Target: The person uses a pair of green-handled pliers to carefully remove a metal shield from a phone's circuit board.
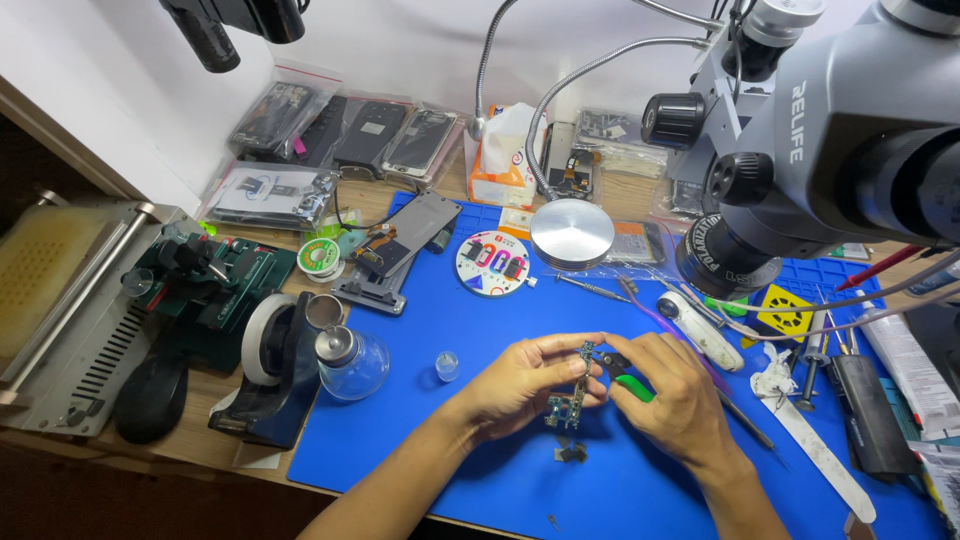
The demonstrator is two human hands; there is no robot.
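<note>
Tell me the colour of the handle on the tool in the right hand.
Bright green handle, seen best in the head view.

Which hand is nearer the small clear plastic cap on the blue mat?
Left. The left hand is just right of the small clear plastic cap; the right hand is farther right, beyond the left hand.

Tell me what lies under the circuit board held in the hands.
Below the circuit board a small dark part lies on the blue mat. The mat beneath both hands is hidden.
</note>
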